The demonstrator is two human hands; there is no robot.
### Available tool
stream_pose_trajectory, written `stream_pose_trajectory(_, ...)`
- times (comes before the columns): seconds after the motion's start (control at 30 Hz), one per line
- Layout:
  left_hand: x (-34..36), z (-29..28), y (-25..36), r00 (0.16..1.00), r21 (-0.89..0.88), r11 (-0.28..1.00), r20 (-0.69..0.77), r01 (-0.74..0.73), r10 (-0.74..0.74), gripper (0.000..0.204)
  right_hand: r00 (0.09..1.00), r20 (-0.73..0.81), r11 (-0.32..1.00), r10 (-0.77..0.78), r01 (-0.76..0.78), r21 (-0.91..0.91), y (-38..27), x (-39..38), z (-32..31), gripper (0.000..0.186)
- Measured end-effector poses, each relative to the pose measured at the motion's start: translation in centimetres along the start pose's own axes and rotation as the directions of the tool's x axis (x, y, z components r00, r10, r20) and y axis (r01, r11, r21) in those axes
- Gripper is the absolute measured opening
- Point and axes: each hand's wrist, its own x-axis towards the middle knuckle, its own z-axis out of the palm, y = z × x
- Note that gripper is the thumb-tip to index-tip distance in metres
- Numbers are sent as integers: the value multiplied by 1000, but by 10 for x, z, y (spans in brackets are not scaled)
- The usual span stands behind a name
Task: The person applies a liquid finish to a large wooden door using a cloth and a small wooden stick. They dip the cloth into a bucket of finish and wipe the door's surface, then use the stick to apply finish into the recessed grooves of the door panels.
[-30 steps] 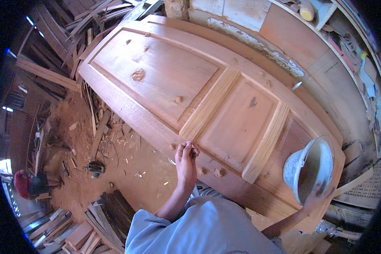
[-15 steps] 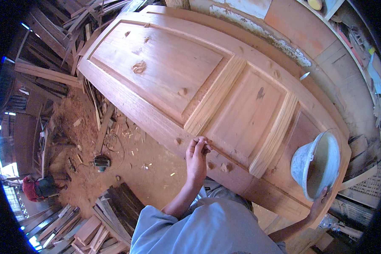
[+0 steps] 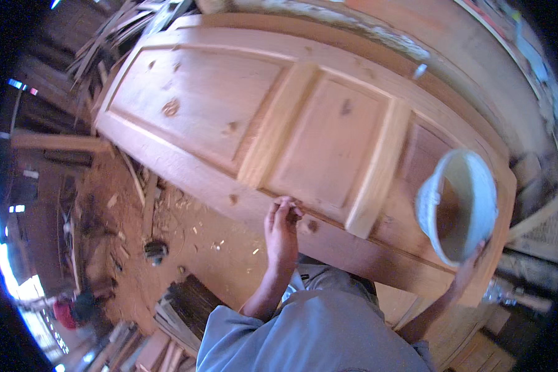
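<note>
A large panelled wooden door point(image 3: 229, 201) lies flat in front of me, with pale crosspieces between its panels. My left hand point(image 3: 281, 232) is raised at the door's near edge, its fingertips pinched together. What the pinch holds, if anything, is too small to make out. At the door's right end a whitish-grey bucket point(image 3: 425, 208) leans over on its side, a brown layer showing inside. My right hand point(image 3: 468, 270) grips the bucket's lower rim, its fingers partly hidden.
Scrap boards point(image 3: 115, 43) are heaped past the door's far left end. More offcuts point(image 3: 158, 350) lie at lower left. A dark power tool point(image 3: 155, 251) rests on the dusty floor amid shavings. Another person in red point(image 3: 65, 313) bends at far left, blurred.
My view has swung, so door and bucket appear shifted up and to the left. The bucket shows more of its inside. My left hand keeps its pinch, and my right hand stays on the rim.
</note>
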Motion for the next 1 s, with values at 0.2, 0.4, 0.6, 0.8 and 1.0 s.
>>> stream_pose_trajectory(0.2,-47,45,-37,961,259,961,275,-99,25,34,865,413,901,286,-389,193,24,-14,-21,78)
stream_pose_trajectory(0.4,-80,108,-108,934,346,934,356,-94,-38,57,950,280,912,-142,15,410,30,43,-47,80)
stream_pose_trajectory(0.6,-147,142,-175,959,391,890,245,-233,143,65,999,-46,996,-16,20,82,201,100,-161,55)
stream_pose_trajectory(0.8,-170,191,-216,995,137,987,64,-82,74,65,982,-147,983,120,-138,-123,350,153,-205,46)
stream_pose_trajectory(1.0,-147,175,-210,981,63,995,180,-83,71,60,954,158,965,257,-244,-96,413,198,-183,46)
